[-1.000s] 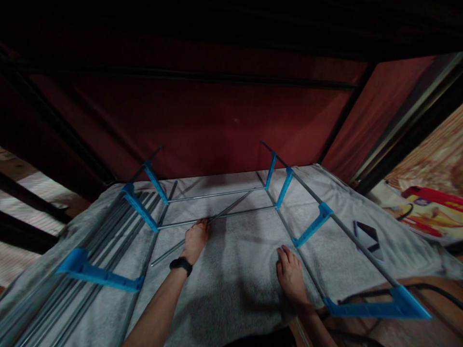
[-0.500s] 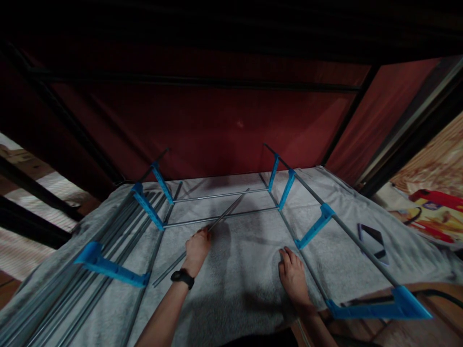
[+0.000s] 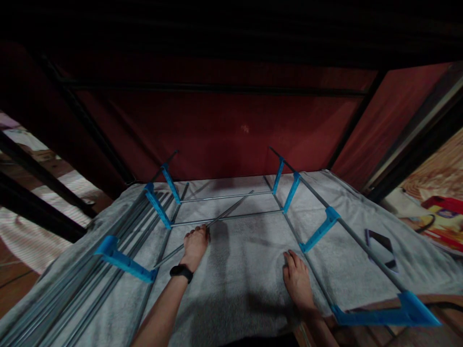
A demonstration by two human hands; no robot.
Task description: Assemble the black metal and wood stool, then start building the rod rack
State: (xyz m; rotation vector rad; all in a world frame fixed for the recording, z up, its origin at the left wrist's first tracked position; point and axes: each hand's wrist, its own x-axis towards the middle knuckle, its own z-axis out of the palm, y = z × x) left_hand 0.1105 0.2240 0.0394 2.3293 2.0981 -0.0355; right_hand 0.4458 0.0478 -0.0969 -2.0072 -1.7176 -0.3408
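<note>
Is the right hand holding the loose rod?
No, the right hand lies flat on the towel; the left hand is on the rod.

Bare grey towel (image 3: 238, 270) lay open between the left hand (image 3: 194, 246) and right hand (image 3: 298, 282): clear passage there. Ahead, two cross rods (image 3: 226, 207) spanned the way, with a loose diagonal rod (image 3: 217, 220) lying over them. Blue brackets (image 3: 318, 230) and a raised rail (image 3: 347, 229) fenced the right flank; a bundle of rods (image 3: 90, 284) and more brackets crowded the left. A phone (image 3: 381, 246) lay beyond the right rail. Red fabric wall (image 3: 231, 140) closed the far end.
</note>
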